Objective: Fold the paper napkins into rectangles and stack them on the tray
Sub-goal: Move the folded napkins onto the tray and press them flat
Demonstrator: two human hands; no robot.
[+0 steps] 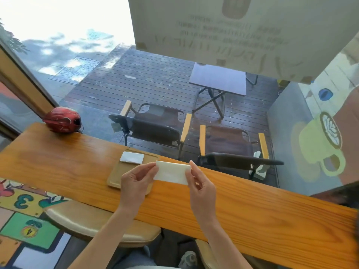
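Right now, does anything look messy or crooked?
Not really. The folded napkins sit tucked in the tray's far corner, not centred. The left hand and right hand hold another folded napkin slightly tilted above the counter.

— Any writing you can read?
— A teal "3" on the painted floor (21, 200), and a "4" inside a yellow circle on its green square.
— And the big poster (233, 32) on the window?
— Lines of print show through reversed; unreadable.
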